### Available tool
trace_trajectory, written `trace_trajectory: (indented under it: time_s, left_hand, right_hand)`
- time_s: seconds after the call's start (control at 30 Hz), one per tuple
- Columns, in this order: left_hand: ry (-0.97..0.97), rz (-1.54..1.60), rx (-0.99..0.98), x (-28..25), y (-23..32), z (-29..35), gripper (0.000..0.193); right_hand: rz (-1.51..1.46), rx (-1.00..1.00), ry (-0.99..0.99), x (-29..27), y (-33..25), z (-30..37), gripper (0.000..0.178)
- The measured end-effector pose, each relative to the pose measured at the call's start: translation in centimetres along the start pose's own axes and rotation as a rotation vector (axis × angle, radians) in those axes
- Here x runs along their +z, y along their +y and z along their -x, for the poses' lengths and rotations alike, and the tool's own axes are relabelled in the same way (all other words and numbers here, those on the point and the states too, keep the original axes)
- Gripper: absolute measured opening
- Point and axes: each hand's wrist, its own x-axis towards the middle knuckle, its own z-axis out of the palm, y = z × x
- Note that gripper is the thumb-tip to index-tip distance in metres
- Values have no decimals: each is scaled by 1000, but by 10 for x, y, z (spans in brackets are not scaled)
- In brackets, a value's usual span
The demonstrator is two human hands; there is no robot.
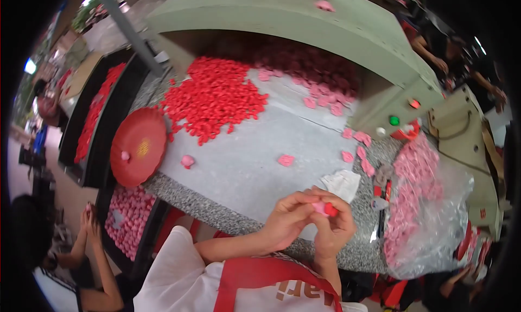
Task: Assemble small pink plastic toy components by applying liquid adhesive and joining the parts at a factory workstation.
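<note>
My two hands meet over the table's front edge with their fingertips closed on one small pink and red piece (pixel 321 207). My left hand (pixel 285 221) pinches its pink side. Fingers of my right hand (pixel 335 231) are wrapped round the red end, hiding part of it. Just beyond my hands lies a crumpled white cloth or paper (pixel 342 184). Farther out, a single flat pink piece (pixel 286 160) rests on the white sheet (pixel 233 173). To its left sits a rounded pink piece with a red end (pixel 187 161).
A heap of small red pieces (pixel 217 97) and scattered pink pieces (pixel 325 97) lie beneath a pale green housing (pixel 304 19). At left are a red dish (pixel 120 168) and black crates (pixel 70 165). A clear bag of pink pieces (pixel 415 171) lies right. Other people work on both sides.
</note>
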Motion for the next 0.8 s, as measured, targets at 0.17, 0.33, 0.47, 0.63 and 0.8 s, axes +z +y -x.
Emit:
trace_trajectory:
  time_s: [0.17, 0.33, 0.47, 0.63, 0.8]
  left_hand:
    - [15, -2, -28, 10, 2, -2, 12]
    - [0, 3, 2, 6, 5, -1, 14]
    - [-2, 20, 11, 10, 4, -4, 12]
    - [9, -13, 5, 12, 3, -3, 13]
    - [22, -64, 42, 9, 6, -1, 13]
  right_hand:
    - [-8, -48, 54, 2, 2, 2, 26]
    - [9, -68, 29, 8, 7, 0, 24]
    - [25, -81, 37, 6, 5, -1, 24]
    - [42, -70, 15, 6, 0, -2, 26]
    - [17, -57, -7, 4, 6, -3, 25]
